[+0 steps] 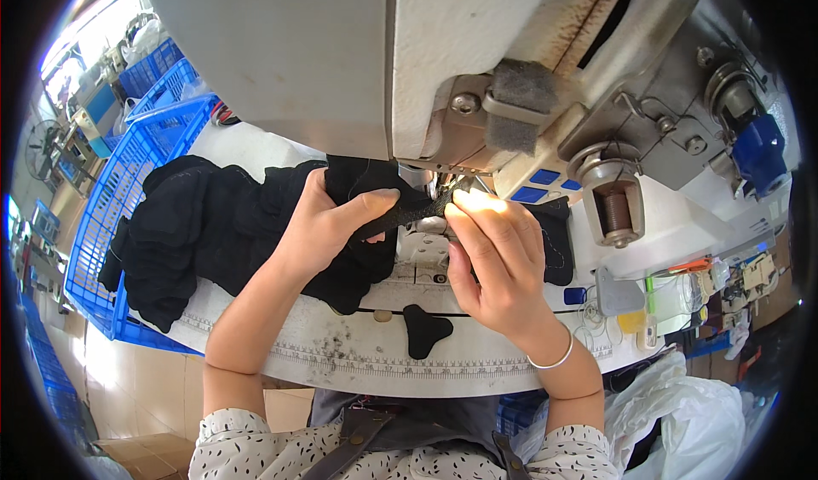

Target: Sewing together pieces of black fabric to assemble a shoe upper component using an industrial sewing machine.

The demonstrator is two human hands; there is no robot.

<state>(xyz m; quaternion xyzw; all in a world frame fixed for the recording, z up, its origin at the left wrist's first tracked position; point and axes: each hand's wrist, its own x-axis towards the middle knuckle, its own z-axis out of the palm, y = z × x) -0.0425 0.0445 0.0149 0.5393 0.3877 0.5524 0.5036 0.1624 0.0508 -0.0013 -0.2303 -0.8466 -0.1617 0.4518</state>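
Note:
A black fabric piece [362,176] is stretched between my two hands beneath the head of a sewing machine [298,63]. My left hand [322,220] pinches it, thumb on top, left of the lit needle area. On the other side my right hand [503,263] has its fingertips closed on the narrow end of the same cloth, close to the presser foot, which is partly hidden. A heap of black fabric pieces [217,224] lies to the left of my left hand. Nearer to me, a small three-lobed black cloth piece [424,331] rests on the white table [375,378].
A blue plastic crate [100,224] stands against the table's left side. More black fabric [554,240] lies right of the needle. Thread tension parts [615,199] jut out at the right. Small tools and a yellow item [631,321] sit at the right edge, above a white plastic bag [699,412].

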